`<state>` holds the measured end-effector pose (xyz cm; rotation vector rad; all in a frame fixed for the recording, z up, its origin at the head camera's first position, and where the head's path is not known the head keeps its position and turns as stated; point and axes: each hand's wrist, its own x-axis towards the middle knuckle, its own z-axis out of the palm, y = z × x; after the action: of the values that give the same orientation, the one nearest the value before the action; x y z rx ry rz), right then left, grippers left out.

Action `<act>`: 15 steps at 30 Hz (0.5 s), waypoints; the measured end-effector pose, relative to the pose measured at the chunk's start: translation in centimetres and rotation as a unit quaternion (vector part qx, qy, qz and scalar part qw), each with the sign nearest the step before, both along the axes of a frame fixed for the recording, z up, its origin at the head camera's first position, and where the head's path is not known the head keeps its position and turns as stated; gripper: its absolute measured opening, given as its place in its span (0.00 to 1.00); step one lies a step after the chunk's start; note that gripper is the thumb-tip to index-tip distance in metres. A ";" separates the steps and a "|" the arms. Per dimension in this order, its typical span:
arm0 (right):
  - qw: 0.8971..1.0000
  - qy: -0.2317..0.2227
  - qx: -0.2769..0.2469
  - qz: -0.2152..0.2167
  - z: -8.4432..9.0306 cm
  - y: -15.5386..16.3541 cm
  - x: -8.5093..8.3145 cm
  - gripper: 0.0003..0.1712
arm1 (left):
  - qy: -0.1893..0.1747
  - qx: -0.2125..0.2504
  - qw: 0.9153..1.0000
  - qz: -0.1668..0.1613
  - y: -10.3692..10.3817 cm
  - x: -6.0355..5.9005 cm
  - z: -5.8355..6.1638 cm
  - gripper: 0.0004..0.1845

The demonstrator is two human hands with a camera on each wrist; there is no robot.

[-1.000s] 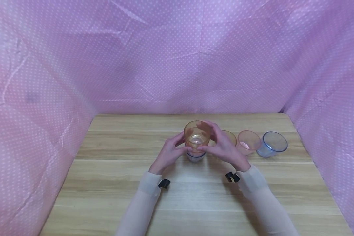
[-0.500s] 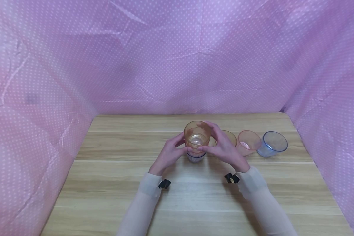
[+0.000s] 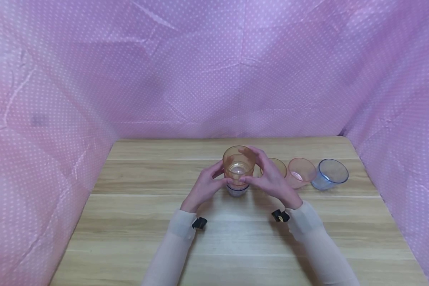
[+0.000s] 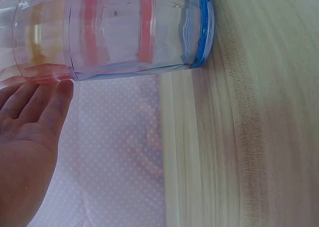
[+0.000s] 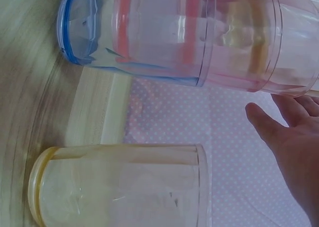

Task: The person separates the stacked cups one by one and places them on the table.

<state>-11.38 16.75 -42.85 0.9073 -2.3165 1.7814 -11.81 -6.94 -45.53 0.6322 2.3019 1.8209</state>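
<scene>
A stack of nested clear cups [image 3: 238,172] stands at mid-table, an orange cup on top and a blue-rimmed one at the bottom. The left wrist view shows the stack [image 4: 124,35] close up, and so does the right wrist view [image 5: 189,35]. My left hand [image 3: 206,186] is at its left side, straight fingertips [image 4: 62,90] touching the cups. My right hand [image 3: 269,176] curves round the right side. In the right wrist view its fingers [image 5: 279,132] lie straight with a small gap to the stack.
Three single cups stand in a row right of the stack: yellow [image 3: 280,165] [image 5: 119,184], pink [image 3: 301,171], blue [image 3: 329,174]. The wooden table [image 3: 236,238] is enclosed on three sides by a pink dotted cloth [image 3: 214,79].
</scene>
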 end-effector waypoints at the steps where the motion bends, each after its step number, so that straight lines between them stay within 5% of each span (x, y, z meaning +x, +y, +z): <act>1: 1.000 0.000 -0.001 -0.001 0.0 0.0 0.0 0.53 | 0.000 0.000 1.000 0.000 0.0 0.0 0.0 0.36; 15: 0.999 0.025 -0.038 -0.007 0.4 -0.2 0.4 0.55 | 0.012 -0.011 1.000 0.004 0.0 0.0 -0.1 0.37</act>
<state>-10.95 16.54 -42.44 0.9107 -2.2034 1.8056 -11.80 -6.97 -45.60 0.6456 2.3392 1.7995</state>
